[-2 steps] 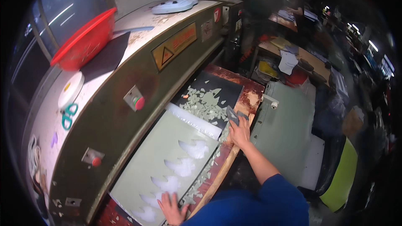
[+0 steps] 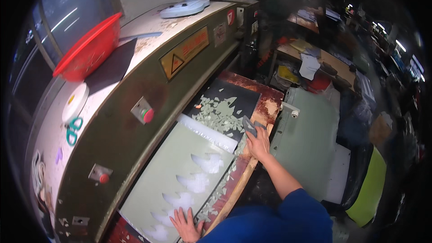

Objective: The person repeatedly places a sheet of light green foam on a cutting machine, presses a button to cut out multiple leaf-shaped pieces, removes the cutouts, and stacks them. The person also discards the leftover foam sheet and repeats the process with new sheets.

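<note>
A pale green sheet [image 2: 180,166] lies on the bed of a large cutting press, with a row of fin-shaped holes cut along its near edge. My left hand [image 2: 186,225] rests flat on the sheet's near corner, fingers spread. My right hand [image 2: 258,144] is at the bed's right edge, fingers closed on a small grey cut piece [image 2: 249,126]. Many pale green offcuts [image 2: 218,112] lie scattered on the black pad beyond the sheet.
The press head [image 2: 148,90] carries red buttons and a yellow warning label. On top sit a red basin [image 2: 90,49], a tape roll [image 2: 74,101], green scissors [image 2: 72,130] and a fan base [image 2: 184,6]. A green side panel [image 2: 310,139] stands right; cluttered benches behind.
</note>
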A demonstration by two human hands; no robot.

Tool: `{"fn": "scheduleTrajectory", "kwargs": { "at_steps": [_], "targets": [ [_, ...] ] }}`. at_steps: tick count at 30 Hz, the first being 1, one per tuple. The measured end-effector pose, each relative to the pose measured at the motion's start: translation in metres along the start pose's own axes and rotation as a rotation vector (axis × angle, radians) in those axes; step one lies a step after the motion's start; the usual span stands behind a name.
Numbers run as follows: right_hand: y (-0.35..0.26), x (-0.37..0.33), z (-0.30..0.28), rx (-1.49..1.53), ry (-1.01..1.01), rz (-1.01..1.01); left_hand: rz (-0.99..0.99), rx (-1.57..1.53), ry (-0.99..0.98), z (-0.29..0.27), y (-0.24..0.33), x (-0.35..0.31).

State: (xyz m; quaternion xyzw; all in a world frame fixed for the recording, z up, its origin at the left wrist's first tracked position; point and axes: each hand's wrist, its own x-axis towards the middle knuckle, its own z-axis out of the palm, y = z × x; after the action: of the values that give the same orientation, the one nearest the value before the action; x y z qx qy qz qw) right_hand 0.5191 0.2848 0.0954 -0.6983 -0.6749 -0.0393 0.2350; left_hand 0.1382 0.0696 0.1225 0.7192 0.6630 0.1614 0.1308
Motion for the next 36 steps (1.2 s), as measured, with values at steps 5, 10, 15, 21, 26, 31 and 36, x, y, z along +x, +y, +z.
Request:
{"fn": "scheduleTrajectory", "kwargs": {
  "at_steps": [5,10,15,21,26,31,36],
  "targets": [
    [0.028,0.007,-0.01,0.068,0.021,-0.091,0.294,0.237,0.196,-0.017,-0.003,0.025],
    [0.056,0.02,-0.002,0.272,-0.088,-0.109,-0.031,-0.041,0.045,-0.021,-0.001,0.017],
    [0.052,0.037,-0.01,1.058,-0.157,0.555,0.012,-0.046,0.013,-0.042,0.027,0.005],
    [0.046,0.052,-0.011,2.557,-0.165,1.374,-0.012,-0.118,-0.038,-0.041,0.05,-0.01],
    [0.001,0.06,-0.021,2.288,-0.115,1.303,-0.292,-0.039,0.44,-0.05,-0.021,-0.027],
    [-0.124,0.033,-0.046,1.859,-0.238,0.489,-0.657,0.209,0.543,-0.051,-0.094,-0.032],
    [-0.276,-0.056,-0.011,1.484,-0.693,-0.215,-0.743,0.118,0.573,-0.032,-0.099,-0.036]
  ]
}}
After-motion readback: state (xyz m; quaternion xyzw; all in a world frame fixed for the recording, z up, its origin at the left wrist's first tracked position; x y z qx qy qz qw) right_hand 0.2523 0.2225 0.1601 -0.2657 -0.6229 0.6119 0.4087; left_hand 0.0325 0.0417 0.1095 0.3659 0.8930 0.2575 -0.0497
